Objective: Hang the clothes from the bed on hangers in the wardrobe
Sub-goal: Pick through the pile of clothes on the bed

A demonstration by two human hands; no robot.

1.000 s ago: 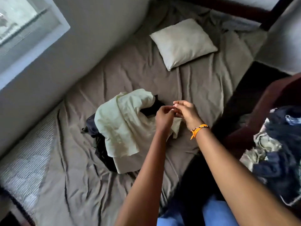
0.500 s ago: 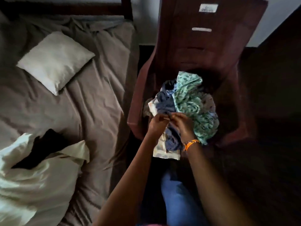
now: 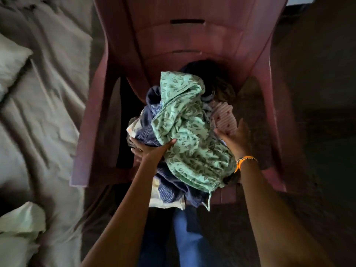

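Observation:
A heap of clothes lies on the seat of a maroon plastic chair (image 3: 192,35). A green leaf-print garment (image 3: 188,132) is on top, with navy striped cloth (image 3: 148,130) and a pink striped piece (image 3: 224,116) under it. My left hand (image 3: 149,150) presses against the left side of the heap, fingers spread, thumb on the green garment. My right hand (image 3: 234,134), an orange band at its wrist, lies flat against the right side with straight fingers. A pale green garment (image 3: 21,226) lies on the bed at the lower left.
The bed (image 3: 44,116) with its wrinkled brown sheet fills the left side, close to the chair's armrest (image 3: 90,120). A pale pillow (image 3: 10,60) lies at the left edge. My legs in blue jeans (image 3: 190,239) stand in front of the chair. Dark floor (image 3: 317,132) lies to the right.
My view has swung from the bed to the chair and come closer. My hands, held together at the heap's front before, have parted to its left and right sides.

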